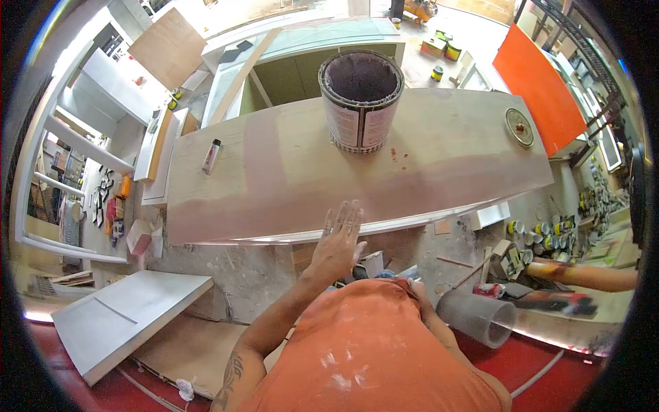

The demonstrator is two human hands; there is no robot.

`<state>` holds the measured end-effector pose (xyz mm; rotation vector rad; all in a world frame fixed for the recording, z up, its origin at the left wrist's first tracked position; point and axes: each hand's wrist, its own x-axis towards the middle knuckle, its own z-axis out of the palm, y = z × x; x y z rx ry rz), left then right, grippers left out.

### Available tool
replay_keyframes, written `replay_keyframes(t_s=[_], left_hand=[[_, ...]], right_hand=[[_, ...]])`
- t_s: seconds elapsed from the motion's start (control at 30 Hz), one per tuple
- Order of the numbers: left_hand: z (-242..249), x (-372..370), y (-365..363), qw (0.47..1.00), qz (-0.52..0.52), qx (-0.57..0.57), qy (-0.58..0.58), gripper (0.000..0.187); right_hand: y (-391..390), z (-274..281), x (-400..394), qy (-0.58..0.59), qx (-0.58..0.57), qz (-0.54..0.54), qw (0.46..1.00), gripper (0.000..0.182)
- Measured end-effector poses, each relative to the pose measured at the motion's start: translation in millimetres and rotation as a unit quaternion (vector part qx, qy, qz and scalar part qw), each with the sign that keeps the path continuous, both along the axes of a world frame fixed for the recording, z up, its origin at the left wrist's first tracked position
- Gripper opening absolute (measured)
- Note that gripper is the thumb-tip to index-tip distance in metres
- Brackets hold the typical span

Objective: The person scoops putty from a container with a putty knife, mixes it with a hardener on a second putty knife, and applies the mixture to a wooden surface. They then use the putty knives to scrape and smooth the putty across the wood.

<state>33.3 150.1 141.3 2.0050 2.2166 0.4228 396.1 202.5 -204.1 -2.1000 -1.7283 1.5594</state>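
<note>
My left hand [338, 240] reaches forward with its fingers stretched out, fingertips over the near edge of a wooden panel [226, 185]. Whitish dust or filler coats the fingers. My right hand [419, 290] is by the front of my orange shirt [371, 336], its fingers mostly hidden. Farther back on the panel stands an uncovered metal can [360, 123], with dark residue around its inner wall. A small tube [211, 156] lies on the panel's left part, and a round metal lid [519, 128] on its right end. Pinkish patches mark the panel's surface.
Behind the panel stands a cabinet [295, 79] with a glass-like top. An orange board [539, 89] leans at the right. Several small cans [542, 233] crowd the right floor, near a clear cylinder [477, 317]. A white panel [130, 316] lies at lower left.
</note>
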Motion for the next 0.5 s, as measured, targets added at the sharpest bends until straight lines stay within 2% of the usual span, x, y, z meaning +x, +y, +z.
replay_keyframes(t_s=[0.1, 0.17, 0.2, 0.27, 0.3, 0.33, 0.37, 0.4, 0.43, 0.47, 0.5], left_hand=[[-2, -7, -3, 0.997, -0.022, -0.046, 0.056, 0.073], [0, -7, -3, 0.998, -0.022, -0.044, 0.034, 0.073], [2, -8, -1, 0.999, -0.019, -0.042, 0.016, 0.074], [4, -8, -2, 0.999, -0.006, -0.032, -0.014, 0.073], [5, -8, -5, 0.998, -0.006, -0.03, -0.048, 0.073], [3, -6, -7, 0.999, 0.008, 0.002, -0.049, 0.072], [1, -5, -10, 0.999, 0.028, 0.0, -0.044, 0.072], [-1, -6, -12, 0.998, 0.05, 0.016, -0.032, 0.071], [-6, -7, -13, 0.997, 0.067, 0.033, -0.021, 0.071], [-27, -11, -16, 0.996, 0.069, 0.043, -0.032, 0.067], [-32, -9, -19, 0.996, 0.077, 0.046, -0.026, 0.067]], right_hand=[[2, -11, 4, 0.022, -0.001, -0.002, 1.0, 0.048], [6, -26, 12, 0.06, -0.012, -0.019, 0.998, 0.048], [8, -52, 24, 0.153, -0.069, -0.095, 0.981, 0.047], [15, -82, 36, 0.321, -0.195, -0.241, 0.895, 0.047], [11, -11, 20, 0.302, -0.044, -0.086, 0.948, 0.043], [6, 101, -16, 0.243, 0.134, 0.036, 0.96, 0.04], [11, 95, -19, 0.251, 0.127, 0.054, 0.958, 0.04], [18, 87, -16, 0.323, -0.018, -0.07, 0.944, 0.039], [25, 73, -7, 0.376, -0.163, -0.194, 0.891, 0.037], [29, 44, 13, 0.38, -0.166, -0.184, 0.891, 0.037], [31, 10, 37, 0.308, -0.139, -0.185, 0.923, 0.034]])
